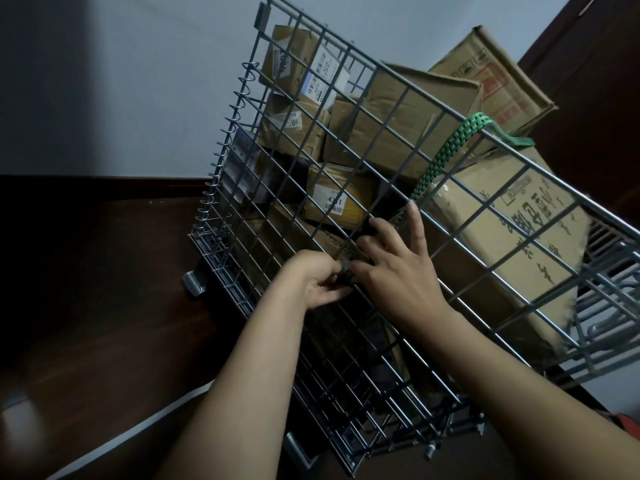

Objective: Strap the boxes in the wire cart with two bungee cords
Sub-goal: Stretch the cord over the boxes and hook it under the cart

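A grey wire cart (346, 109) stands against the wall, packed with several brown cardboard boxes (408, 133). A green braided bungee cord (446, 150) runs from the cart's top rail down the near wire side to my hands. My left hand (318, 278) pinches a small dark hook end (346, 273) of the cord at the wire mesh. My right hand (398, 261) rests against the mesh beside it, thumb at the hook and index finger stretched up along the cord. A large printed box (502, 237) fills the cart's right side.
Dark wooden floor (86, 271) lies to the left of the cart, with a pale wall (138, 81) behind. A dark door or cabinet (595, 98) stands at the right. A wire shelf part (606, 306) juts out at the cart's right.
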